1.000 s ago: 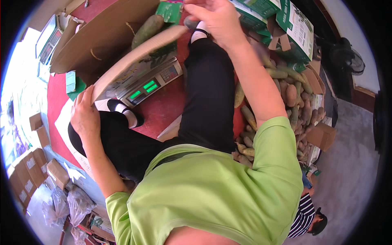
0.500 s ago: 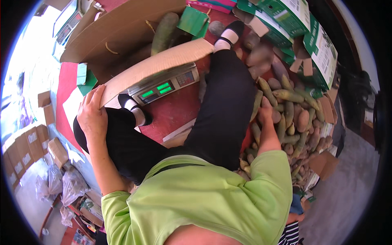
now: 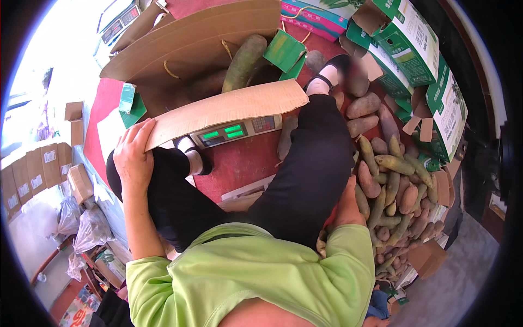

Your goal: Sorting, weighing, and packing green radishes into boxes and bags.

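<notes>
My left hand [image 3: 134,155] rests over my knee, its fingers closed over the near corner of a cardboard flap [image 3: 229,116]. The flap belongs to an open carton [image 3: 190,43] standing on a digital scale [image 3: 239,131] with lit green displays. Inside the carton lies a thick green-brown root vegetable [image 3: 245,62]; the flap hides part of the inside. Beside my right thigh, my right hand [image 3: 347,203] reaches down at the left edge of a heap of long greenish and reddish root vegetables [image 3: 393,188]. Its fingertips are hidden, so whether it holds one cannot be told.
Green-and-white cartons [image 3: 447,109] stand at the far right beyond the heap. A pink and blue box [image 3: 316,19] is at the back. Brown cartons [image 3: 38,169] and plastic bags [image 3: 92,229] sit at the left. The red surface [image 3: 239,169] shows between my legs.
My right hand has drawn back toward my thigh, away from the reddish root it was beside. My left hand keeps hold of the flap. The whole view has shifted.
</notes>
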The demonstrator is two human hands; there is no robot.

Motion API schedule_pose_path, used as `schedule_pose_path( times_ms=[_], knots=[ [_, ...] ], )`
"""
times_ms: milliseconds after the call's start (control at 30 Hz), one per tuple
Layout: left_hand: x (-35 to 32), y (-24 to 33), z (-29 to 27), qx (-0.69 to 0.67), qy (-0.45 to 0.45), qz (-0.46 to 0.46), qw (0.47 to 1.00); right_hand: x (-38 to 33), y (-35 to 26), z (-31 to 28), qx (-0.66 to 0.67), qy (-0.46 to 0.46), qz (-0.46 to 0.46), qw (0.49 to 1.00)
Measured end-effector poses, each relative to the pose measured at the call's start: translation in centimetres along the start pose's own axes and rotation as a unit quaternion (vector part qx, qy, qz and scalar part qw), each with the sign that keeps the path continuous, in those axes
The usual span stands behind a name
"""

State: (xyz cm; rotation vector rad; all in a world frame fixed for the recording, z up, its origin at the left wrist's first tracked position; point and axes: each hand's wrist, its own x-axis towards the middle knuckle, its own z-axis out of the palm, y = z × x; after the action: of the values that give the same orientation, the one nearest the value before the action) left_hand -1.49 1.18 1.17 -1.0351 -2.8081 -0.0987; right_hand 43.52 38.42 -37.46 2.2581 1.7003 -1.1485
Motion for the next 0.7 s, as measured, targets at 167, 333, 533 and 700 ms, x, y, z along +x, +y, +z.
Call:
schedule_pose_path(
  times_ms=[167,333,533,700],
  knots=[
    [0.1,-0.2,0.1,-0.013,-0.003,0.001,1.000,0.0,0.3,0.7,-0.023,0.014,-0.033,0.999],
    [0.3,-0.2,0.0,-0.022,-0.002,0.013,1.000,0.2,-2.5,-1.8,0.289,-0.131,-0.143,0.937],
    [-0.3,-0.6,-0.1,0.003,-0.008,0.007,1.000,-12.6,-20.0,-9.6,0.262,-0.110,-0.276,0.918],
    [-0.6,-0.9,0.1,-0.006,-0.007,0.000,1.000,-18.8,-30.3,-14.2,0.140,-0.076,-0.481,0.862]
  ],
)
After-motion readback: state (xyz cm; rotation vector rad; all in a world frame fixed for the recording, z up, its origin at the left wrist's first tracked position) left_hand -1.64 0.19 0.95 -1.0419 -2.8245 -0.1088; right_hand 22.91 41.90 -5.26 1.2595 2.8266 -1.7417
